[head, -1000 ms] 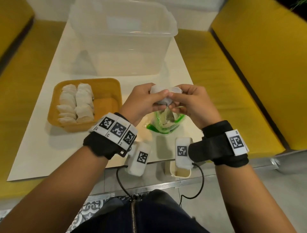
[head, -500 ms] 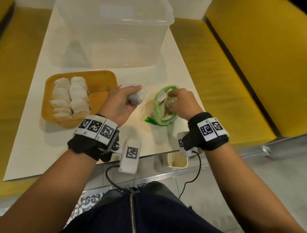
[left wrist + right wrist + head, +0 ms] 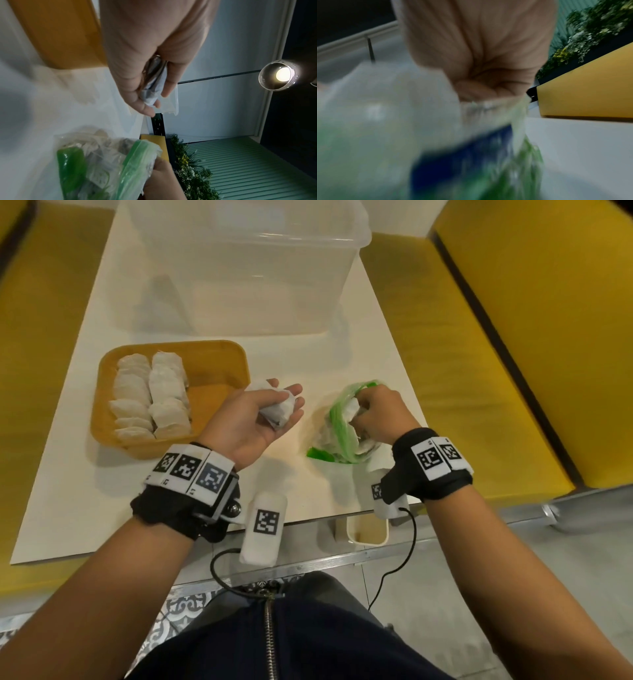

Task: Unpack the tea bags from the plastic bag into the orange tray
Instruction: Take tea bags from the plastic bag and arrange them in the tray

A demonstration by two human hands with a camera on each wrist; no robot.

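The orange tray (image 3: pixel 219 364) sits left of centre on the white table, with two rows of several white tea bags (image 3: pixel 150 395) along its left side. My left hand (image 3: pixel 260 416) hovers palm up just right of the tray and holds white tea bags (image 3: pixel 277 409) in its curled fingers; the left wrist view shows them (image 3: pixel 152 86) in the grip. My right hand (image 3: pixel 373 414) reaches into the mouth of the green-edged clear plastic bag (image 3: pixel 337 433), fingers curled on its contents. The right wrist view is blurred, with the bag (image 3: pixel 385 121) filling it.
A large clear plastic tub (image 3: pixel 246 261) stands at the back of the table (image 3: pixel 68 494). Yellow benches (image 3: pixel 534 337) flank the table on both sides. A small white cup (image 3: pixel 368 530) sits below the table's near edge.
My hands parted from a shared grip over the bag. The left carried tea bags left toward the tray and turned palm up; the right went down into the bag.
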